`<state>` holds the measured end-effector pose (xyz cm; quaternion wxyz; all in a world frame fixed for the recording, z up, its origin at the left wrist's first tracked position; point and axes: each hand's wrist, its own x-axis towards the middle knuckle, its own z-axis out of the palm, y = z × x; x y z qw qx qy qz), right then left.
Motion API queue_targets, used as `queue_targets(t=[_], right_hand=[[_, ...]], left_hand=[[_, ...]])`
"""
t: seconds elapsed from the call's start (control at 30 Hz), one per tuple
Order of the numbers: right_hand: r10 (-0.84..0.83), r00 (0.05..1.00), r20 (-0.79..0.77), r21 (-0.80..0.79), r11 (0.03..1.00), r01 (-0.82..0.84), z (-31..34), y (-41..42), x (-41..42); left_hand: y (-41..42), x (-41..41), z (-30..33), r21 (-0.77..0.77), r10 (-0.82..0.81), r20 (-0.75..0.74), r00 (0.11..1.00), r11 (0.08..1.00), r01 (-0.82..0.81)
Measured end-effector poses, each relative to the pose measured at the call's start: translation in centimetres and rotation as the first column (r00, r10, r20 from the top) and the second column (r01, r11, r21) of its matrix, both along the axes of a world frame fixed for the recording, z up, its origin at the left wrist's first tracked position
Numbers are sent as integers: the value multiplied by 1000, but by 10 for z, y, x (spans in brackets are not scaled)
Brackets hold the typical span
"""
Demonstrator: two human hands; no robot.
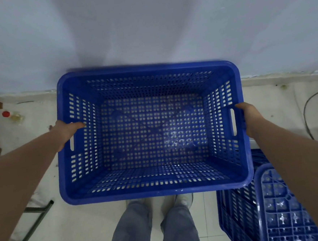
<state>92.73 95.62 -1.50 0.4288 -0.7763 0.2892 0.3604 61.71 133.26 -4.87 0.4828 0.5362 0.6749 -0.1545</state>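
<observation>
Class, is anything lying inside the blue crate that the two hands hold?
No, the blue crate shows only its bare perforated floor.

1. Blue perforated crate, open side up, held between both hands in front of a pale wall.
2. Left hand gripping the crate's left wall at the handle slot, thumb lying inside over the rim.
3. Right hand curled round the right rim beside the other handle slot.
4. Pale floor tiles visible through the round holes in the crate's bottom.
5. Legs in grey trousers just below the near rim, shoes partly hidden by it.
6. Second blue crate at lower right, ribbed underside up, partly behind the right forearm.
7. Red-capped bottle on the floor far left; dark cable far right; dark metal frame lower left.
</observation>
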Motion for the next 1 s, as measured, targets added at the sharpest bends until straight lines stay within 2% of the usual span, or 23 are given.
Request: queue_targets(t=[0.2,0.3,0.33,0.4,0.43,0.47,0.53,0.57,0.63,0.7,0.8,0.87,1.0], right_hand=[[52,998,37,23,998,-53,-8,-12,-5],[100,988,121,-57,994,-94,-10,-11,-17],[138,984,115,-63,989,-131,-7,-9,-24],[293,951,95,-59,956,-288,5,-1,-42],[422,902,91,-84,906,-416,17,6,-52],[583,808,86,-142,809,-570,30,13,-62],[834,550,43,-304,535,-788,63,31,-79],[895,444,33,-363,425,-829,81,39,-85],[936,349,40,-403,334,-852,124,53,-92],[956,288,52,-425,282,-860,174,63,-95],[988,149,41,-482,150,-863,254,65,-96],[986,166,33,-517,159,-841,305,57,-96],[955,286,76,-558,279,-782,394,30,-103]], left_hand=[[-12,-11,11,57,-144,-57,988,987,147],[-27,-12,25,56,-270,-109,957,959,278],[-33,-12,34,56,-362,-156,919,925,375],[-49,-5,48,11,-587,-253,769,793,609],[-58,-1,59,-14,-680,-269,682,710,704],[-66,4,71,-21,-743,-270,612,640,768],[-80,18,97,-13,-826,-235,512,530,848],[-89,29,116,10,-847,-207,489,498,867],[-103,53,156,80,-879,-174,443,436,897],[-112,79,206,161,-925,-168,341,316,935],[-120,112,288,263,-960,-203,194,137,955],[-128,128,346,343,-962,-204,181,103,934],[-159,135,443,448,-977,-147,155,74,891]])
